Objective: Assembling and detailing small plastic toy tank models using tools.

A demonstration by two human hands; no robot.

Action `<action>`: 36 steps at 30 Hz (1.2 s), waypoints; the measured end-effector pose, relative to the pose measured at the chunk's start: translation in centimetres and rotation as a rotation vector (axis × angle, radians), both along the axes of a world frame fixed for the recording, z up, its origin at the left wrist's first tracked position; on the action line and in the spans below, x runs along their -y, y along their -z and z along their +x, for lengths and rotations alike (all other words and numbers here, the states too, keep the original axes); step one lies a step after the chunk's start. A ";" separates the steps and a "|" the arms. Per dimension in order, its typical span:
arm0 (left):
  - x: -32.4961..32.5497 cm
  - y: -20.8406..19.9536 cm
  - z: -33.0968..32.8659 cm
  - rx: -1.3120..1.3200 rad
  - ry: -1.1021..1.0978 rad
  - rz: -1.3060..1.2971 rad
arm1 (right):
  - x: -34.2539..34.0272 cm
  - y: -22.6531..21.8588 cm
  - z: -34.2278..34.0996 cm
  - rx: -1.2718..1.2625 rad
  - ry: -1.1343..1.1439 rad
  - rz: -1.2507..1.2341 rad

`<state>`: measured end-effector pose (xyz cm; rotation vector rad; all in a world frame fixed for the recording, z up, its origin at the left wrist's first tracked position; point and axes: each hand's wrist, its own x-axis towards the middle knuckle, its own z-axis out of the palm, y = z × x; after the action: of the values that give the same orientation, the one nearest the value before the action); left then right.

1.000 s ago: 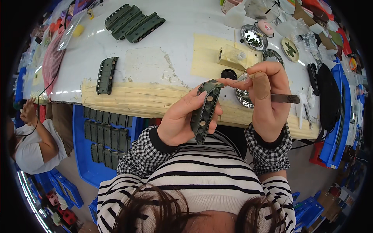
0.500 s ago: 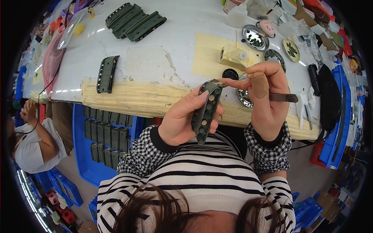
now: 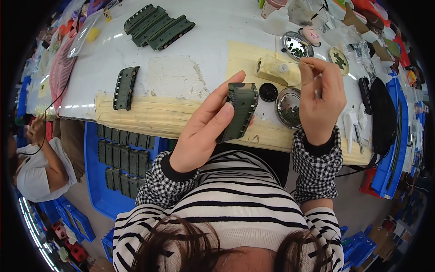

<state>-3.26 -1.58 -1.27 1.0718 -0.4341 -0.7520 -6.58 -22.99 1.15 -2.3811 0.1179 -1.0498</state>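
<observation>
My left hand (image 3: 201, 129) grips a dark green model tank hull (image 3: 243, 109), fingers behind it and thumb on its near side. The hull is tilted, its plain upper face now toward me. My right hand (image 3: 321, 102) is raised to the right of it, thumb and forefinger pinched together. The tweezers seen in that hand a moment ago are now almost wholly hidden by the fingers. Close by lie a round metal dish of small dark green parts (image 3: 288, 109) and a black round cap (image 3: 268, 91). A small white-topped bottle in a pale yellow block (image 3: 272, 69) stands behind them.
Several green hulls (image 3: 158, 28) lie together at the back left, and a single hull (image 3: 126, 88) lies nearer. A blue crate (image 3: 102, 199) below the table's taped edge (image 3: 145, 113) holds rows of hulls. Another metal dish (image 3: 297, 44) is at the back right. A person (image 3: 50, 158) sits at far left.
My right hand has drawn away from the hull, moving up and right. The left hand has turned the hull, so its wheeled side no longer faces me.
</observation>
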 end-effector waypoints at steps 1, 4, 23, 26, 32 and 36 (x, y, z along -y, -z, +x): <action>-0.1 -0.2 0.0 0.026 -0.009 0.016 | -0.1 -0.3 -0.1 0.029 0.009 0.033; -0.3 -0.8 0.0 0.106 -0.024 0.070 | 0.8 0.1 0.1 -0.014 -0.013 -0.058; -0.4 -1.0 0.1 0.552 0.036 0.259 | -1.9 -1.1 -2.2 -0.153 -0.565 0.452; -0.1 -0.6 -0.2 0.533 -0.029 0.204 | -2.0 -1.3 -2.2 -0.187 -0.546 0.424; 0.0 -0.8 -0.2 0.541 -0.042 0.221 | -2.3 -1.4 -2.1 -0.190 -0.525 0.377; -0.1 -0.8 -0.3 0.536 -0.047 0.221 | -2.3 -1.4 -2.0 -0.183 -0.522 0.357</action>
<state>-3.51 -1.50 -0.50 1.4918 -0.7898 -0.4690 -8.58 -20.67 2.50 -2.0156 -0.2240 -0.5151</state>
